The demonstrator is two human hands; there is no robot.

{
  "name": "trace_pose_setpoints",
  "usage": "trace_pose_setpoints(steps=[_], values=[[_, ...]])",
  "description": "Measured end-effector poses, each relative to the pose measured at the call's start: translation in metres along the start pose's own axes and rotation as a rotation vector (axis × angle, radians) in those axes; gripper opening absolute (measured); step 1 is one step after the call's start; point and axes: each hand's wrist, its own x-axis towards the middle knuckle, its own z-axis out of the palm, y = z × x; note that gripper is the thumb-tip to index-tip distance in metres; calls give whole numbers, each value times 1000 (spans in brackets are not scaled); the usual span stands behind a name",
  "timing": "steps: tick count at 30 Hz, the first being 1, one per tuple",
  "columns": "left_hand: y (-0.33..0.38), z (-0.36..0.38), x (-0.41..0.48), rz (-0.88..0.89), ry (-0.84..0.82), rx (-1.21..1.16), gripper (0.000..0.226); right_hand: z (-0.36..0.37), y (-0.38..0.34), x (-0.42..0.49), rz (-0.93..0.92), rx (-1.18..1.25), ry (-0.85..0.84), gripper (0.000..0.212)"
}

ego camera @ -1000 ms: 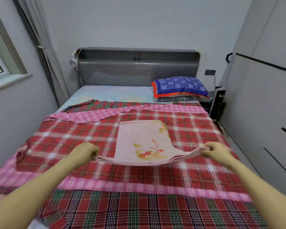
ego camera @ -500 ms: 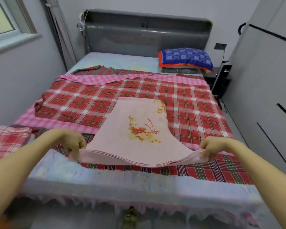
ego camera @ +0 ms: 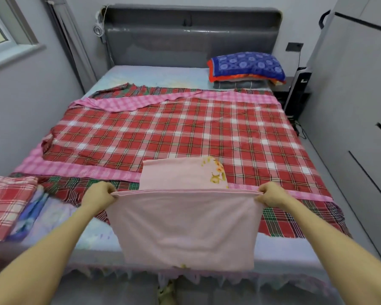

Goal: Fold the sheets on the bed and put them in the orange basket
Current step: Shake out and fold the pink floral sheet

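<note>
left hand [ego camera: 99, 195]: corner of pink sheet [ego camera: 185, 227] was pinched, fingers curled
right hand [ego camera: 271, 194]: opposite corner was pinched
arms: were stretched forward over bed [ego camera: 154, 75]

The pink sheet [ego camera: 185, 227] is soft, matt cloth with a smooth face. The plaid sheet [ego camera: 174, 133] is woven matt cloth, lightly creased. The grey headboard [ego camera: 189, 40] looks padded and glossy.

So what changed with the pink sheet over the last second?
The left hand and right hand drew the pink sheet back toward the foot of the bed; its near part now hangs down from their grip. Both kept pinching its edge. Red plaid sheet and blue pillow stayed put.
</note>
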Motion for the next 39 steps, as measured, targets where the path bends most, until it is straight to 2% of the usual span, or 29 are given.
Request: trace_pose_setpoints(steps=[4,7,10,12,15,20,23,26,28,30,32,33,35,36,39], values=[[9,30,66,-70,30,-43,10,17,-16,67,115,-37,165,16],[9,55,116,-98,4,-50,13,27,-25,118,156,-68,170,14],[6,86,164,-67,-47,-38,13,43,-29,172,174,-152,171,23],[9,103,193,-28,-42,-32,9,55,-35,202,167,-182,172,28],[13,142,245,4,-22,-43,16,77,-41,258,144,-171,192,33],[47,195,303,127,-21,-80,22,99,-56,338,64,-63,200,32],[64,221,336,189,53,-75,23,107,-60,390,1,-9,211,38],[75,246,366,288,114,-26,29,114,-67,437,-108,-29,138,61],[83,261,383,361,129,27,38,119,-70,463,-161,-85,40,66],[92,270,395,413,110,72,46,122,-72,472,-195,-227,-28,48],[97,274,401,471,79,105,55,129,-70,462,-360,-406,87,15],[97,277,403,503,67,131,57,137,-63,452,-480,-457,175,7],[94,277,401,581,48,175,49,147,-50,417,-708,-560,297,18],[91,275,399,614,27,180,47,152,-43,402,-778,-591,305,22],[80,271,393,725,-56,162,43,162,-30,379,-905,-528,197,14]])
